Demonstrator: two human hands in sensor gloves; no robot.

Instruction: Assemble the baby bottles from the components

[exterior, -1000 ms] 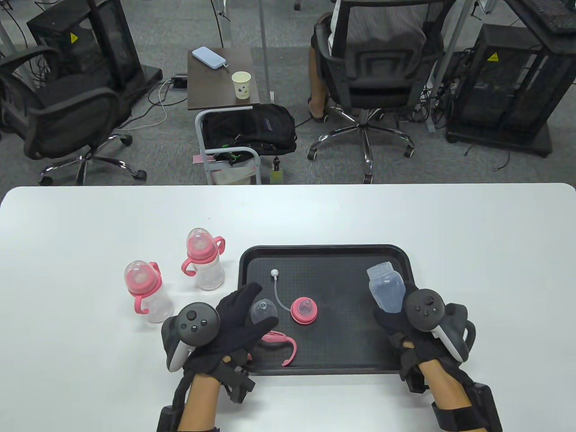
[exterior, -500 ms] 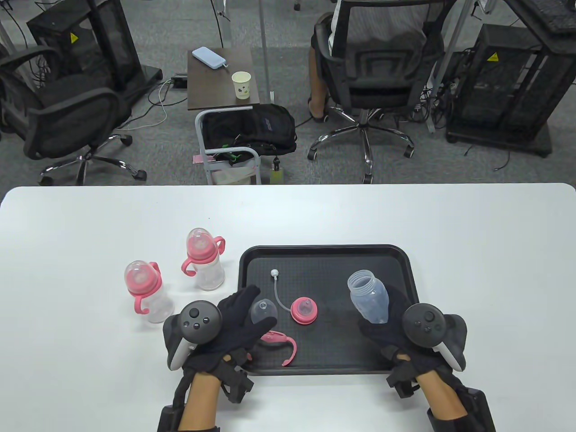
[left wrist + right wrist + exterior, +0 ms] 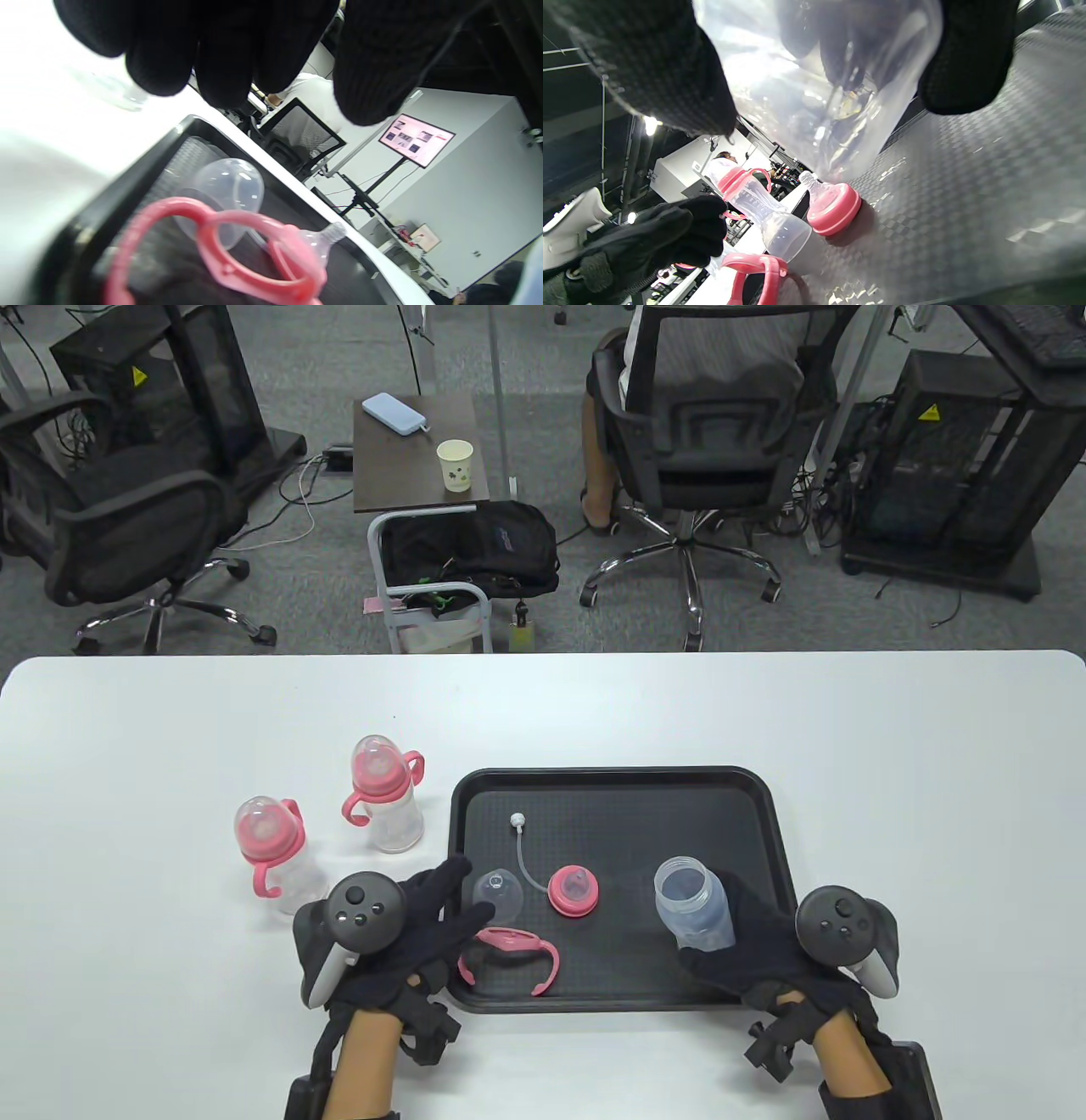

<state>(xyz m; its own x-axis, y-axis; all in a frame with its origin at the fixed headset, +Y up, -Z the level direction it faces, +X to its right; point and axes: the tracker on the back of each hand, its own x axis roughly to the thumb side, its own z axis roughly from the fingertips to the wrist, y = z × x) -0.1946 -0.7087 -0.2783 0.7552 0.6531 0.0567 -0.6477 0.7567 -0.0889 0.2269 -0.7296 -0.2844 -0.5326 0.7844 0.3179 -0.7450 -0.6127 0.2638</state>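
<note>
My right hand (image 3: 721,937) grips a clear bottle body (image 3: 691,903) near its base, open mouth up, over the right front of the black tray (image 3: 611,779). The right wrist view shows my fingers (image 3: 653,63) wrapped around the bottle (image 3: 818,84). My left hand (image 3: 454,899) is open and empty at the tray's left edge, beside a clear dome cap (image 3: 498,895) and a pink handle ring (image 3: 509,954). A pink nipple collar (image 3: 574,891) stands mid-tray, with a straw (image 3: 522,848) behind it. The cap (image 3: 225,190) and ring (image 3: 237,250) also show in the left wrist view.
Two assembled bottles with pink handles (image 3: 271,857) (image 3: 386,793) stand on the white table (image 3: 891,780) left of the tray. Beyond the table's far edge are office chairs and a small side table with a paper cup (image 3: 454,465).
My right hand carried the bottle left and toward me over the tray and turned it mouth up. My left hand drew back a little left, uncovering the pink handle ring.
</note>
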